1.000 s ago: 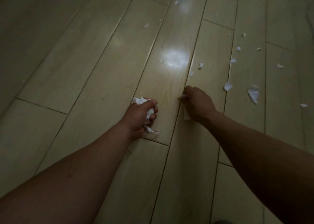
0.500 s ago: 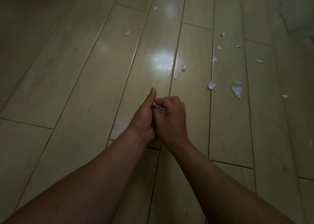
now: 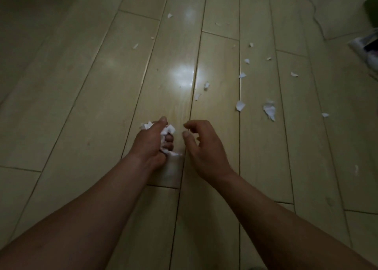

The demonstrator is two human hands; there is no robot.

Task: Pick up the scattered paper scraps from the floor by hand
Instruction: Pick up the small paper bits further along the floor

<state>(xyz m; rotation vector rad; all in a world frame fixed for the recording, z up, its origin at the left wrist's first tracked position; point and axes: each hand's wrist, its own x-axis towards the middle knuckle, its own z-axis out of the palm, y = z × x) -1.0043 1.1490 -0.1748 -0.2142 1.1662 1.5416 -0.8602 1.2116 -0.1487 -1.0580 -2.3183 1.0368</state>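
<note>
The left hand (image 3: 152,141) is clenched around a wad (image 3: 168,130) of white paper. The right hand (image 3: 202,144) hovers just beside it, fingers curled apart and empty. More scraps (image 3: 269,110) lie scattered on the floor (image 3: 81,106) ahead, to the right.

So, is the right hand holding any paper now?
No, the right hand is open and empty; the left hand grips the paper wad.

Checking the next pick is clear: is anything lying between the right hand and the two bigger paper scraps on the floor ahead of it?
Nothing visible. Only bare floor separates the open right hand from the scraps and.
</note>
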